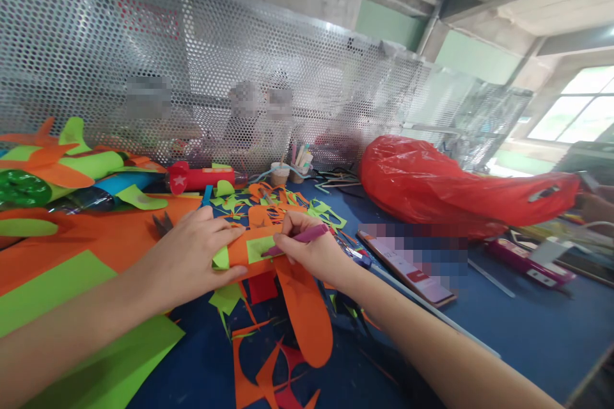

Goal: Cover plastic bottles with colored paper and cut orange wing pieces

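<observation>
the right hand's [319, 254] fingers pinch a purple marker [307, 234], its barrel slanting rightward from the light-green patch [258, 247] on the orange tube [237, 253] in the left hand's [189, 255] fingers, well in from the worktop's [537, 332] right edge.

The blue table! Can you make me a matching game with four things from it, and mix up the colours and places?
1. Marker
2. Plastic bag
3. Phone
4. Table

A. Dark blue
B. Flat, with its screen lit
C. In the right hand
D. Bright red

Right pairs: 1-C, 2-D, 3-B, 4-A
</observation>
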